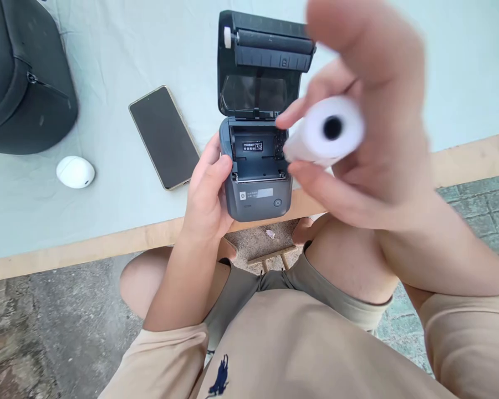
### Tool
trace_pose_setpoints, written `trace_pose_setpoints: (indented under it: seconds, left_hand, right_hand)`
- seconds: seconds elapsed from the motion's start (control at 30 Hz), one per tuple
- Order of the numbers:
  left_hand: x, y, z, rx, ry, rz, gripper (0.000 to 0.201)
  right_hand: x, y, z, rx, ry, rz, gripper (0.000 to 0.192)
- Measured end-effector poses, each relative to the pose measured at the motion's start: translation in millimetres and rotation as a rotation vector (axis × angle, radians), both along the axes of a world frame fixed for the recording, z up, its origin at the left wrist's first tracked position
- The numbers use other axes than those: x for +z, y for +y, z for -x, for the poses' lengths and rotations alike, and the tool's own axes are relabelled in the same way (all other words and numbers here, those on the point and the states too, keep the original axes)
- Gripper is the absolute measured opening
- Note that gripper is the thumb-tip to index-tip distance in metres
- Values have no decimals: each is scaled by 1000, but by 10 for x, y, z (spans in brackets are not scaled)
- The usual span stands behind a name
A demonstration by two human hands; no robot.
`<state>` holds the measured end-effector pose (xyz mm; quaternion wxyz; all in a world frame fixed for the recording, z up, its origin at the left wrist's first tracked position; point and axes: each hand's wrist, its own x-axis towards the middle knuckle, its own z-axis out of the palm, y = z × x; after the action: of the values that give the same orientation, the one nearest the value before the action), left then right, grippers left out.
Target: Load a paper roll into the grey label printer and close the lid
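My left hand (208, 194) grips the printer (255, 172) by its left side, thumb over the top edge near the open paper bay, the fingers wrapped round below. The printer sits at the near edge of the table (108, 238), right in front of me. Its lid (260, 66) stands tipped back and open, so the dark bay shows empty inside.

My right hand (370, 122) is raised above and to the right of the printer, closer to my head, and looks blurred. It pinches a white paper roll (326, 130) between thumb and fingers, clamped on it, with the hollow core facing me. The inner end of the roll overlaps the right edge of the bay in my view; whether it touches the printer I cannot tell. The two hands are apart, one on each side of the bay.

On the table to the left lies a phone (164, 136), face up, screen dark, just beside my left hand. Further left are a small white case (75, 171) and a black bag (23, 77), well apart from the printer.
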<state>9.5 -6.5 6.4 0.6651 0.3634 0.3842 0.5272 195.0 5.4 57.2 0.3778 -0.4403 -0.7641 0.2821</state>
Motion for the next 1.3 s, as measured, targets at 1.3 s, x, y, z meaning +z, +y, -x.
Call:
trace_pose_setpoints:
  seconds: [1.3]
  left_hand:
    - [-66, -80, 91, -68, 166, -81, 68]
  right_hand:
    - [-93, 39, 34, -33, -211, -452, 15]
